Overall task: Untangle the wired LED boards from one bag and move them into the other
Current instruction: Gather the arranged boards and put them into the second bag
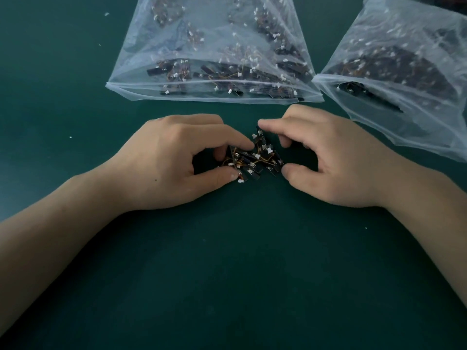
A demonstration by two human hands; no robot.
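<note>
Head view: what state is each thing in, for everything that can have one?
Tangled clump of small black LED boards with orange wires and white connectors: on the green mat, outside both bags, knotted together.
Left hand: pinches the clump's left side.
Right hand: pinches the clump's right side.
Clear plastic bag at centre: lying flat, full of boards, mouth toward the person.
Clear plastic bag at right: lying flat, holds boards, mouth gaping.

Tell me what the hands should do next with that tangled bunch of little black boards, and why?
Probably the right hand should ease one outer board free while the left hand holds the rest. Both grip the tangled clump of small black boards and orange wires, and its wires cross one another.
</note>
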